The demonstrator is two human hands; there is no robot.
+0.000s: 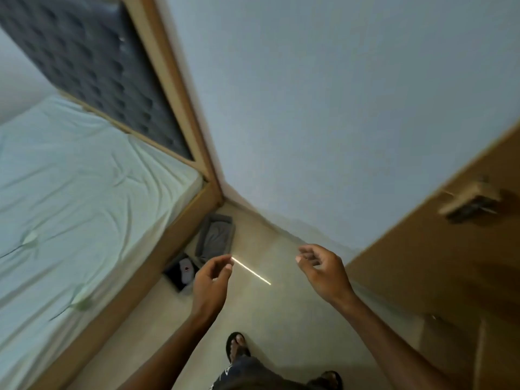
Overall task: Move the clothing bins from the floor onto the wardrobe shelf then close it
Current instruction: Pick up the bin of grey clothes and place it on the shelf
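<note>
Reaching forward, my left hand [211,280] and right hand [320,270] hover over the pale tiled floor [267,313], fingers loosely curled and holding nothing. Just beyond them, the black fabric bin [180,273] and the grey soft-sided fabric bin [215,236] sit on the floor against the wooden bed frame [157,249]. Their limp walls may sag and spill clothes if I grab one side, and the brown wooden door [422,249] could catch my elbow. No writing is legible.
</note>
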